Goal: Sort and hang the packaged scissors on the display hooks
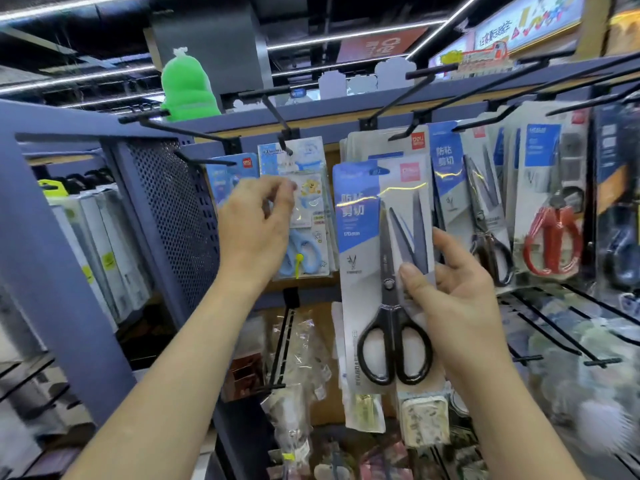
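Hanging packs point(453, 174) flanking black scissors point(388, 282), hooks point(412, 102) above

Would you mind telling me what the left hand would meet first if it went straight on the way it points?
Probably the pack of light-blue scissors hanging on its hook; the left hand overlaps its edge, though depth is unclear.

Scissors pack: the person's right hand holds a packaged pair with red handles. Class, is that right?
Not quite. In the head view, the right hand holds a scissors pack whose handles are black, not red. The red-handled pair hangs further right.
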Demonstrator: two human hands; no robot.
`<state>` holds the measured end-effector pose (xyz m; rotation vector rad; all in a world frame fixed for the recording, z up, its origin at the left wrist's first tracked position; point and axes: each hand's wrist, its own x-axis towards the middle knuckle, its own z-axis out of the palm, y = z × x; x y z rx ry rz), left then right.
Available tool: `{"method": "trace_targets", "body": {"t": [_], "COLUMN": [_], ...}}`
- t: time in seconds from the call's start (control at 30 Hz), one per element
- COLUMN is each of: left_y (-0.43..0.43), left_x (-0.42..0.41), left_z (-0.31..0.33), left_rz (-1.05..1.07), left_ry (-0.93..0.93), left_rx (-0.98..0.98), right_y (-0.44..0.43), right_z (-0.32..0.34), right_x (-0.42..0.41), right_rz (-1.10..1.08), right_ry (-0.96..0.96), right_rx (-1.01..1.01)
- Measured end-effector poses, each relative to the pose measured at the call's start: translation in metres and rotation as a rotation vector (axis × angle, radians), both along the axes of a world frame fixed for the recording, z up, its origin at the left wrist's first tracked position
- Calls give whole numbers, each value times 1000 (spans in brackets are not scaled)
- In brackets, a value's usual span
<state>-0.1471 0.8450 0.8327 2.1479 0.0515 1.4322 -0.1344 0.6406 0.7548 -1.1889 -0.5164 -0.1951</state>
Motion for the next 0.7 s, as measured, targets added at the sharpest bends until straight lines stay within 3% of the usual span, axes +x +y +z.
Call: {"method": "trace_targets", "body": {"t": [0.07, 0.17, 0.3, 0.5, 0.7], "left_y": [-27, -50, -58, -98, -148], "left_x": [-21, -33, -30, -27, -7], "left_z": [2, 1, 1, 7, 25], "left_rz": [-435, -737, -795, -793, -764], "left_ry": [121, 220, 106, 195, 110], "left_rx": [-377, -523, -581, -441, -353], "right_y": [-2, -7, -19, -48, -93], "right_z": [-1, -9, -18, -32, -35], "right_x": [-2, -3, -4, -7, -7], "right_rz": [43, 116, 80, -6, -63], "right_ry": [-17, -47, -52, -28, -72], "right_rx": [-9, -71, -93, -59, -232]}}
